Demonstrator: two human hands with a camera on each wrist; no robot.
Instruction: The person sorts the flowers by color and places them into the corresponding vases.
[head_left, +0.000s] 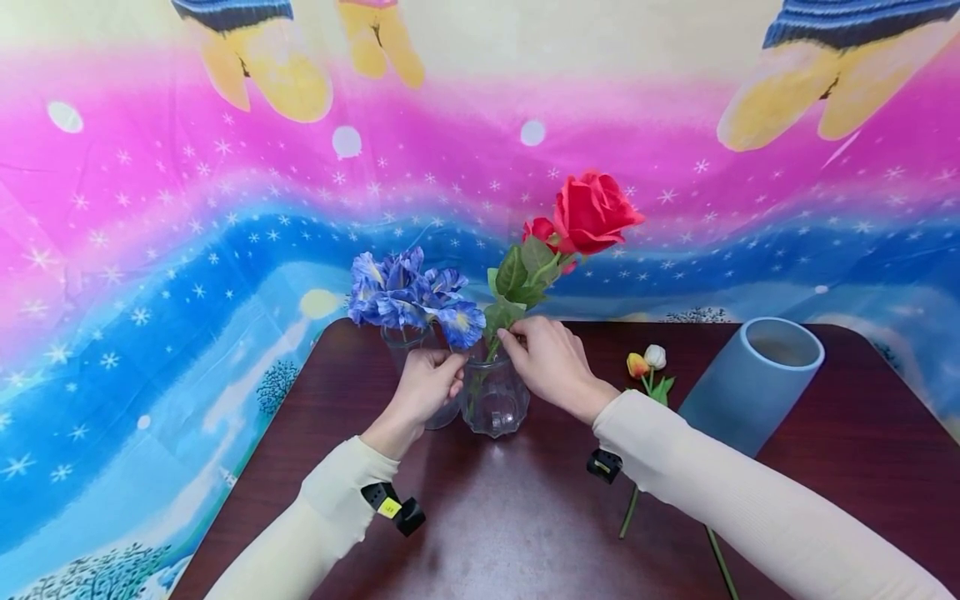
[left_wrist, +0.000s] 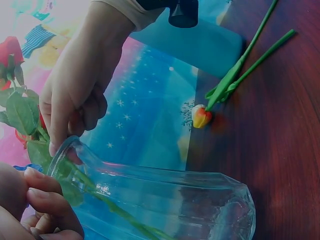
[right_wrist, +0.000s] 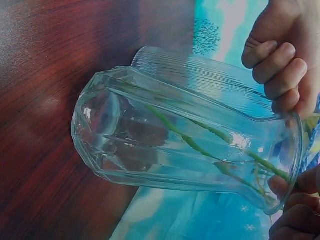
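Observation:
A clear faceted glass vase (head_left: 497, 404) stands upright on the table, with the rose's green stems inside it. My right hand (head_left: 553, 360) pinches the stem of the red rose (head_left: 596, 214) just above the vase mouth. The right fingertips reach the rim in the right wrist view. My left hand (head_left: 427, 385), fingers curled, grips the left side of the same vase's rim (right_wrist: 299, 145); its thumb contact is partly hidden. Just above the left hand hang blue irises (head_left: 412, 292), standing in a ribbed glass vase (right_wrist: 200, 70) close behind.
To the right, a blue-grey cylindrical vase (head_left: 738, 400) appears tilted in the head view. Tulips, one orange-yellow (head_left: 637, 365) and one white (head_left: 655, 357), lie on the dark wooden table (head_left: 487, 525) under the right forearm. A printed cloth (head_left: 450, 158) hangs behind.

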